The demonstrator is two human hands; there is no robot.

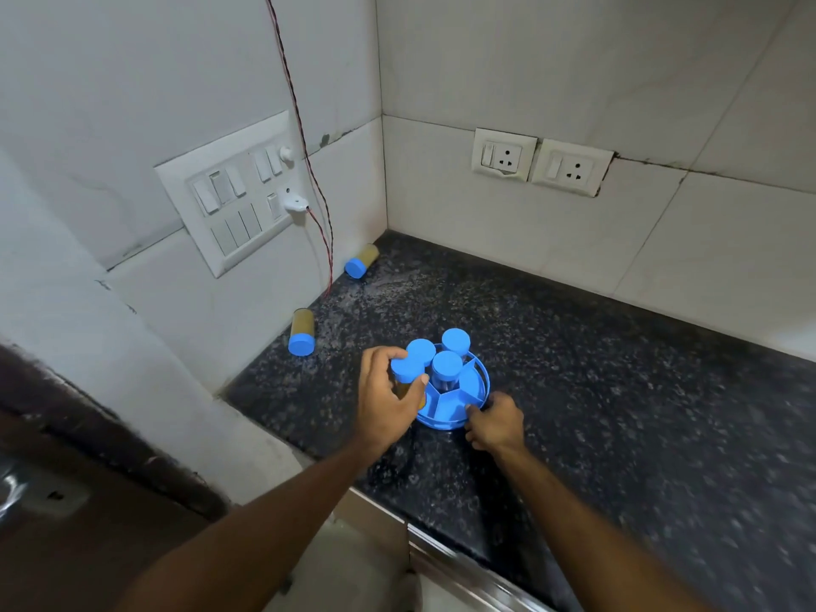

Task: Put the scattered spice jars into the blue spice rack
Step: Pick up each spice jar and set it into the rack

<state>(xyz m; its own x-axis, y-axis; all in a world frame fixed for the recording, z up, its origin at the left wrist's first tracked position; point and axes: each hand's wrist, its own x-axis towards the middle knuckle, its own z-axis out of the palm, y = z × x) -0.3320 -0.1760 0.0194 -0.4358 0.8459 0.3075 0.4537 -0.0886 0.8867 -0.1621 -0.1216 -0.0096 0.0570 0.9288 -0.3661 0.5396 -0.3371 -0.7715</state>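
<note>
Far to the left of the left hand's fingers (388, 360), a spice jar with tan powder (302, 332) lay on its side on the dark speckled tabletop (618, 390), its blue cap toward the camera. A second fallen spice jar (361, 261) lay farther back in the corner, well beyond those fingers. The left hand (384, 401) was curled around an upright blue-capped jar (405, 374), thumb on one side and fingers on the other, at the left edge of the round blue spice rack (450, 397). Three more capped jars stood in the rack just right of those fingers: one at the rear left (420, 352), one at the rear (455, 342), one in the middle (447, 368). The wedge compartments nearest the right hand (494, 424) held nothing. That hand's fingers (472, 412) pinched the rack's near right rim. White tiled walls met behind, with a switchboard (238, 192) to the left, a red twisted wire (318, 183) hanging beside it, and two sockets (543, 161) to the right.
</note>
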